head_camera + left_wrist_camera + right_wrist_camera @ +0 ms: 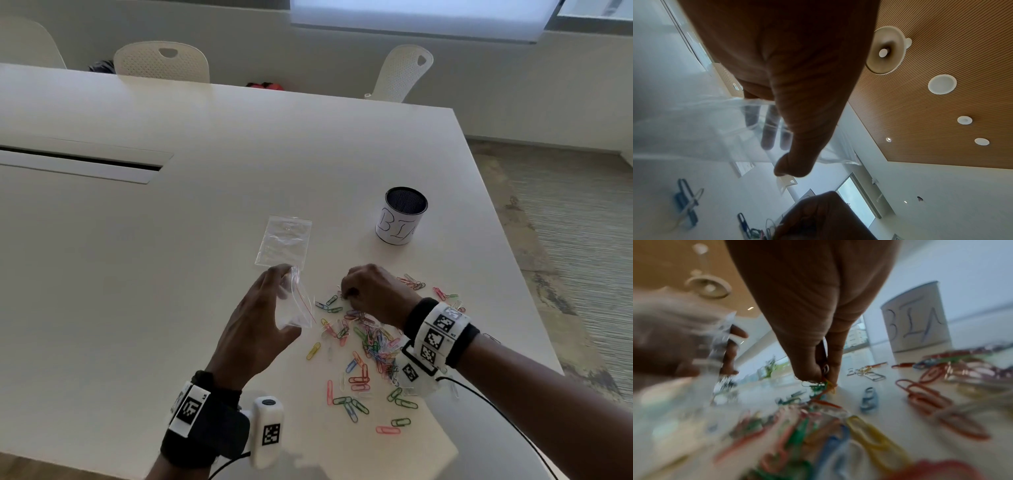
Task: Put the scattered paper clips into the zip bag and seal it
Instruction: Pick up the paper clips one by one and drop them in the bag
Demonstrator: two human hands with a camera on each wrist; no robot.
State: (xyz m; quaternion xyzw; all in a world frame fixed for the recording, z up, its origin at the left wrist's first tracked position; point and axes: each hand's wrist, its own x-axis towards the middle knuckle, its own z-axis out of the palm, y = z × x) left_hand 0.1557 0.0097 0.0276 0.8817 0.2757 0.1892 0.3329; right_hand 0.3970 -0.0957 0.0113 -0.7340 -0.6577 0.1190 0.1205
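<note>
My left hand (287, 303) holds a clear zip bag (298, 308) with a red seal line above the table, thumb on one side and fingers on the other. In the left wrist view the fingers (767, 138) show through the bag's plastic (711, 129). To the bag's right, my right hand (347, 295) reaches down into the scattered coloured paper clips (368, 346). Its thumb and finger pinch a few clips (821, 384) just above the table. A second clear zip bag (284, 245) lies flat farther back.
A white cup marked BIN (404, 217) stands behind the clips on the right. The white table (171, 240) has a cable slot (78, 161) at the left. Its right edge runs close past the clips. Chairs (161, 61) stand at the far side.
</note>
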